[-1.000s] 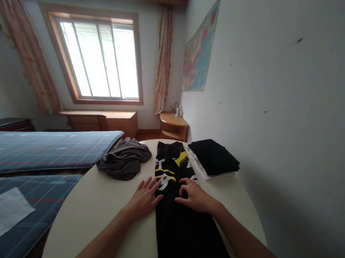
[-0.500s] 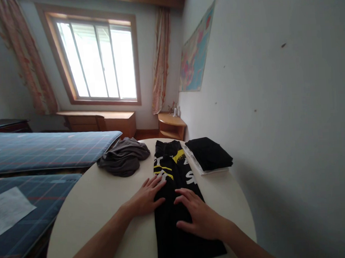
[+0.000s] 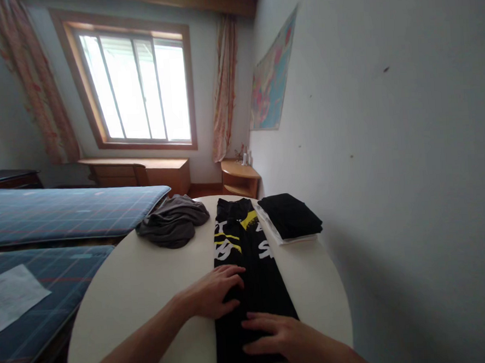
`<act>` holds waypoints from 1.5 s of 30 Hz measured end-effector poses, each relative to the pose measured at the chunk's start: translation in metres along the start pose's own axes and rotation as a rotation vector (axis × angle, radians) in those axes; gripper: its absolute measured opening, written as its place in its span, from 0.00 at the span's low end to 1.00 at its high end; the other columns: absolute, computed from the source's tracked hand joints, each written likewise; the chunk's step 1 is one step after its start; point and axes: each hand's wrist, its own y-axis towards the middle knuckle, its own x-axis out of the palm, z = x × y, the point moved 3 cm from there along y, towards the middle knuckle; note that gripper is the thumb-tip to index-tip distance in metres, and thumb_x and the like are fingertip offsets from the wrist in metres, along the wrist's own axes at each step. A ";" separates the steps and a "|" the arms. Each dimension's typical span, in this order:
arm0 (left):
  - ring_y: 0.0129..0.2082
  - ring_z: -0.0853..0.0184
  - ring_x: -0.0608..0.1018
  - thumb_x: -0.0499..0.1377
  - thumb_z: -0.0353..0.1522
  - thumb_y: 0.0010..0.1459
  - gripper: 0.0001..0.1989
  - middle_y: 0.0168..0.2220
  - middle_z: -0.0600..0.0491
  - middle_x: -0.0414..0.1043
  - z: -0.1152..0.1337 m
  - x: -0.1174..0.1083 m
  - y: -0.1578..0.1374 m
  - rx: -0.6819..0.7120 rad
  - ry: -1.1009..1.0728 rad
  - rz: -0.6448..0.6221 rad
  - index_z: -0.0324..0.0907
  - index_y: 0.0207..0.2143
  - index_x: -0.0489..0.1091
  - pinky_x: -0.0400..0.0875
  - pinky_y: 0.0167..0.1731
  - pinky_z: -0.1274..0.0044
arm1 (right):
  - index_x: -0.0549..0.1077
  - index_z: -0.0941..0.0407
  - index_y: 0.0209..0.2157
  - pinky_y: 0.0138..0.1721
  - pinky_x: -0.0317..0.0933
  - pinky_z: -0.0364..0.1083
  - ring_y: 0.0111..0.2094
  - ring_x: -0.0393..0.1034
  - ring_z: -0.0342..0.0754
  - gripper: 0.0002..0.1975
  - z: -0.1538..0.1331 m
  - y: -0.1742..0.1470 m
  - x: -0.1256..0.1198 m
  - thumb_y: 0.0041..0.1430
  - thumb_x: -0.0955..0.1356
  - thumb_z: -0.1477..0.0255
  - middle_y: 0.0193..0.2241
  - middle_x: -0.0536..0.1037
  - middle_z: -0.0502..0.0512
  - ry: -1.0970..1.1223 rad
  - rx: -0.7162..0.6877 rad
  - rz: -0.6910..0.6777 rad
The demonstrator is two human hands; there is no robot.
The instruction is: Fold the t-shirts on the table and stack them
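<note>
A black T-shirt point(image 3: 254, 279) with white lettering and yellow stripes lies folded into a long narrow strip on the round white table point(image 3: 151, 302). My left hand point(image 3: 216, 290) rests on its left edge around the middle, fingers extended across the cloth. Lower down, my right hand point(image 3: 283, 340) is over the near right part of the shirt with its fingers apart and pointing left. Neither hand grips the fabric.
A crumpled dark grey garment point(image 3: 175, 221) lies at the table's far left. Folded black and white clothes point(image 3: 289, 217) are stacked at the far right. Plaid mattresses point(image 3: 72, 211) stand left of the table; a wall point(image 3: 411, 193) rises close on the right.
Both hands have slid toward me along the shirt, uncovering more of the white lettering. The right hand is now nearer the shirt's close end. The shirt stays in place.
</note>
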 end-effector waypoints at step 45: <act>0.40 0.60 0.80 0.52 0.37 0.63 0.14 0.40 0.51 0.79 -0.059 -0.082 0.038 -0.520 0.169 0.540 0.48 0.48 0.72 0.69 0.40 0.74 | 0.73 0.53 0.46 0.48 0.62 0.47 0.45 0.74 0.50 0.12 0.066 0.084 -0.148 0.67 0.61 0.72 0.44 0.79 0.54 -0.387 0.208 0.649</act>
